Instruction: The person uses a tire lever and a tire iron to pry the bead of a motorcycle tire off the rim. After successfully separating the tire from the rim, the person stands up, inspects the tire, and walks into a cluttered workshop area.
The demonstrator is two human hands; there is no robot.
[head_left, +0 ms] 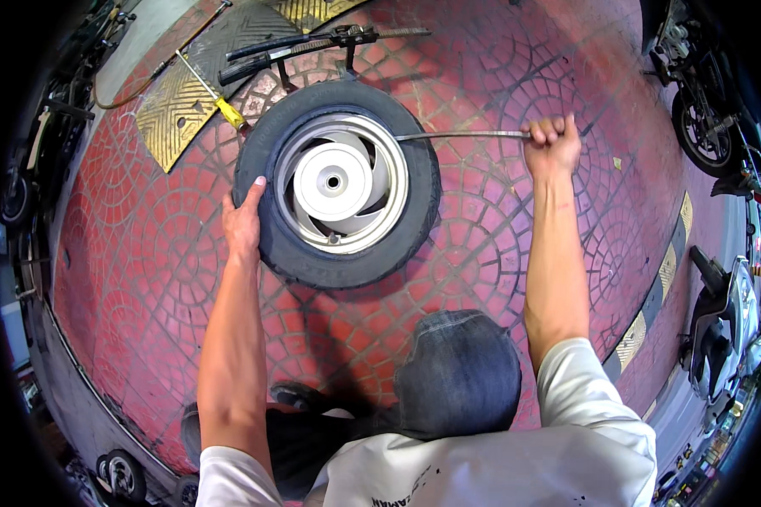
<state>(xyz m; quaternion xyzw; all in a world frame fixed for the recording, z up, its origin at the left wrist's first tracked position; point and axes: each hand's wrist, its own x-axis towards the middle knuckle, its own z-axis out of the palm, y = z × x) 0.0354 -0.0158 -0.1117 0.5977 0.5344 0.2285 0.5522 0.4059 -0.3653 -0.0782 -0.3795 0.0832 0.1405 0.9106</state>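
Ground: red paving [482, 253] with a fan pattern of bricks fills the scene; the wheel lies on it in the middle, a little to the left
Ramp: a yellow and black ribbed plate [177, 106] lies at the far left, beside the wheel
Motorbikes: parked scooters [719, 338] stand along the right edge, one more wheel [702, 127] is at the far right
Wheel: a small scooter wheel lies flat, black tyre [347, 262] around a silver rim [342, 182] with curved spokes and a round hub
Knee: a knee in grey denim [457, 372] is bent near the camera, just near of the wheel
Stand tool: a dark long tool with handles [313, 46] lies on the far side of the wheel
Lever: a thin metal bar [461, 134] runs from the right side of the rim, between rim and tyre, out to the right hand
Screwdriver: a tool with yellow handle [228, 110] lies at the far left of the tyre, its tip is on the ramp
Left hand: the left hand [243, 221] lies flat and open on the left side of the tyre, fingers spread, it presses on the rubber and grips nothing
Right hand: the right hand [551, 144] is closed in a fist around the outer end of the lever, to the right of the wheel
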